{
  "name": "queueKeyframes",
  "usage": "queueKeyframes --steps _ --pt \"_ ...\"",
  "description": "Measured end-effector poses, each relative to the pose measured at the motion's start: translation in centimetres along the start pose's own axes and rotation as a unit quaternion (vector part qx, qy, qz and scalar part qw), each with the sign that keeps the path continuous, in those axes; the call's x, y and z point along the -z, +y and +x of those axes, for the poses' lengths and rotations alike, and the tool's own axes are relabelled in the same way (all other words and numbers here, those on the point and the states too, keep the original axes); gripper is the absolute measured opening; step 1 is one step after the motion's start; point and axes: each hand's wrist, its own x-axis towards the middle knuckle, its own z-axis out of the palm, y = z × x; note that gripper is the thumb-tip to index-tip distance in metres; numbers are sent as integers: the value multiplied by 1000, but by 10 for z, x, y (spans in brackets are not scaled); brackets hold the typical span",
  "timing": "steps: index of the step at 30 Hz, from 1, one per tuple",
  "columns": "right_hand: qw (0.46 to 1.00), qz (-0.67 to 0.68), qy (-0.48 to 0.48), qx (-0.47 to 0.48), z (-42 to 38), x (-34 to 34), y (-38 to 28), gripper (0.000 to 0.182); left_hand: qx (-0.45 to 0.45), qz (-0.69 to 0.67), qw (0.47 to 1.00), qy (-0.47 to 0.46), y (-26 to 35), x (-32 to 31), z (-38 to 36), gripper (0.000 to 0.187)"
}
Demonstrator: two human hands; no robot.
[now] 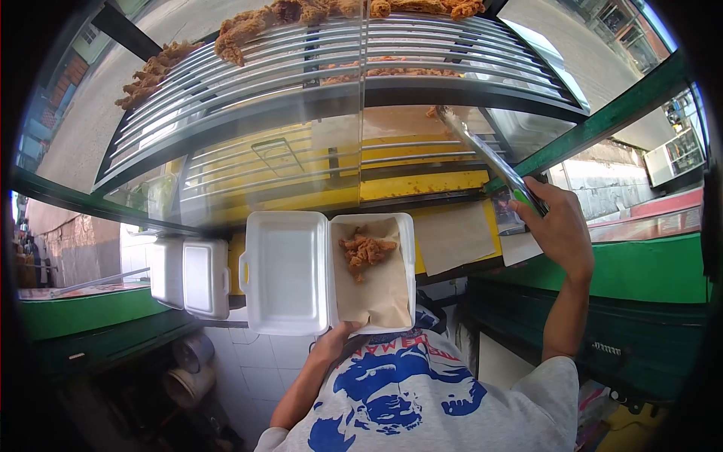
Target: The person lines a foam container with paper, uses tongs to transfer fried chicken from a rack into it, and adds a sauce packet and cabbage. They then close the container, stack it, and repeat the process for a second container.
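Note:
My right hand [561,230] is wrapped round metal tongs [489,154], which reach up and left into the display case. Their far tips are close to a small piece of fried food [432,112]. Below, an open white foam takeaway box [288,271] lies with its two halves side by side. Brown paper [376,297] lines the right half, and a piece of fried chicken [367,251] rests on it. At the front edge of that half, my left hand [337,340] grips the foam box, its thumb near the rim.
Fried chicken pieces [282,13] lie along the wire rack [279,64] at the top of the glass case. Closed foam boxes [205,279] stand at left. Brown paper sheets [456,237] lie right of the open box. A green frame bar [595,135] slants behind my right hand.

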Motion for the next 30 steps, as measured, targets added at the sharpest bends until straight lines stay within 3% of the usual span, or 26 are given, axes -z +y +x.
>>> queueKeyframes --steps 5,8,10,11,15,17,23,25,26,28,30 --pt "990 132 -44 37 -29 19 3 44 19 -3 1000 -15 10 -8 -6 46" --pt "998 27 -10 48 -33 18 -5 42 20 0 999 -34 7 -4 -2 46" --pt "995 -95 15 -3 -25 17 -8 43 12 19 999 -24 7 -4 -1 47" --pt "995 -95 17 -7 -23 18 -10 43 13 23 999 -26 10 -6 -3 47" --pt "972 -230 -41 -31 -3 35 -35 40 4 7 1000 -24 20 -16 -13 44" --pt "956 -281 -80 -10 5 40 -44 38 2 6 1000 -18 13 -9 -9 44" --pt "940 -328 -23 89 33 37 -45 16 14 10 1000 16 8 -6 -7 42" --pt "928 -341 -18 152 40 40 -41 11 -31 -12 999 -12 11 -11 -14 39" --pt "927 -342 -18 154 43 40 -41 11 -32 -14 999 -12 11 -11 -13 39" --pt "924 -360 -59 116 47 41 -39 35 -18 -10 1000 -8 6 -8 -11 39" --pt "928 -350 -45 116 40 45 -37 36 -28 5 1000 -12 -7 2 0 39"
